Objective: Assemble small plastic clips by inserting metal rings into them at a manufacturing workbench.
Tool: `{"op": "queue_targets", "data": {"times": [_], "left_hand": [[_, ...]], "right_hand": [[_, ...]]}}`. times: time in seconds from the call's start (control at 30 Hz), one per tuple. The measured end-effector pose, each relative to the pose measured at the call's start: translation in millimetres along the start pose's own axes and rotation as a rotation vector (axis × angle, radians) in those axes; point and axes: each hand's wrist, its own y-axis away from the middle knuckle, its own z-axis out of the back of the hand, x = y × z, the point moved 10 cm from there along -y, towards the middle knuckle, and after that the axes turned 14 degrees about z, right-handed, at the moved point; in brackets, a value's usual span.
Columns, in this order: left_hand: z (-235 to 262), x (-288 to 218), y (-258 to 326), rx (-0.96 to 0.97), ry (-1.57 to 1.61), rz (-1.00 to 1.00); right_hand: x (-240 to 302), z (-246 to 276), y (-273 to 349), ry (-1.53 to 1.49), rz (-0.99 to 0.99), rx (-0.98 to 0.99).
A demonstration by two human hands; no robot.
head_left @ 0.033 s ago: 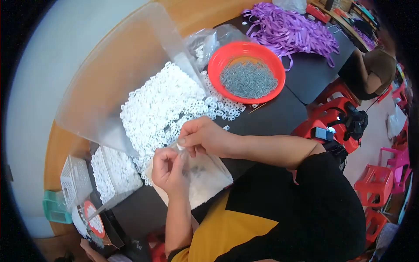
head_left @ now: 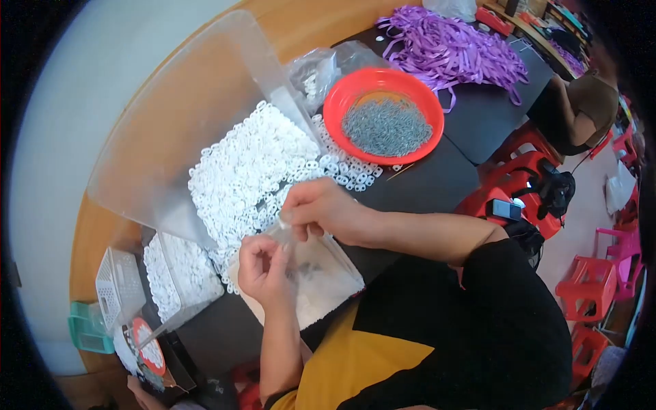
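Observation:
My right hand (head_left: 326, 208) is closed in a pinch on a small white plastic piece (head_left: 283, 223), its shape mostly hidden by the fingers. Just below and to the left, my left hand (head_left: 265, 268) has thumb and forefinger pressed together; what lies between them is too small to make out. Both hands hover over a pale cloth-like mat (head_left: 328, 280) lying at the table's near edge. Right beyond them spreads a large heap of white plastic pieces with holes (head_left: 249, 160), spilling out of a clear plastic bin (head_left: 178, 116) tipped on its side.
A red bowl (head_left: 434, 140) of small grey metal parts stands beyond my right hand, near purple ribbons (head_left: 458, 51). At left are a clear container of white pieces (head_left: 174, 273), a white basket (head_left: 116, 283) and a green basket (head_left: 89, 331). Another person (head_left: 588, 109) sits far right, near red stools (head_left: 584, 287).
The fingertips of my two hands have drawn slightly apart, with the left a little lower. The whole view has shifted very slightly.

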Motion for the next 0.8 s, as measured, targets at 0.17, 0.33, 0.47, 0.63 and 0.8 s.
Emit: {"op": "queue_targets", "data": {"times": [0.17,0.33,0.47,0.63,0.8], "left_hand": [[17,1,1,-0.140,-0.007,0.014],[12,8,-12,-0.179,-0.013,0.053],[34,1,-10,-0.310,0.079,0.057],[44,-6,-7,-0.329,0.136,0.010],[36,-6,-1,-0.290,0.058,0.011]], "right_hand": [[141,83,13,0.427,0.551,-0.377],[172,165,-98,1.005,0.701,-0.428],[187,120,-75,1.256,0.799,-0.351],[143,66,4,1.257,0.827,-0.088],[60,18,63,1.573,0.808,0.189]]}}
